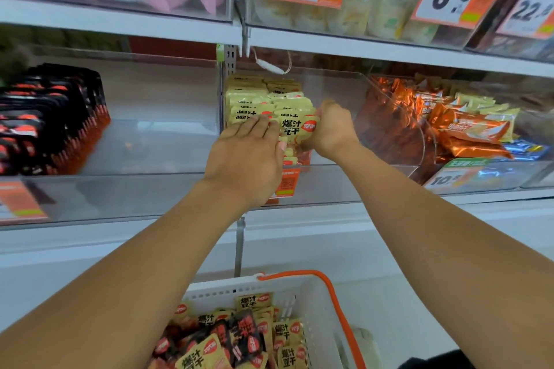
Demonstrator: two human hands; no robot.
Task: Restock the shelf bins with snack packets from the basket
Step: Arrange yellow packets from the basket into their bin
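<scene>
Both hands (287, 141) raised, right seemingly curled.

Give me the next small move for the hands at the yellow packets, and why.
Probably push the held packets back against the yellow stack and let go. The right hand grips them at the stack's front, the left hand lies flat on the stack, steadying it, and the bin has bare room to their right. More yellow packets wait in the basket.

Single head-worn wide-angle view, facing forward and slightly down, close to the shelf (120, 21). Clear bins (329, 186) fill mid-frame; the basket (311, 293) sits near the bottom edge.
</scene>
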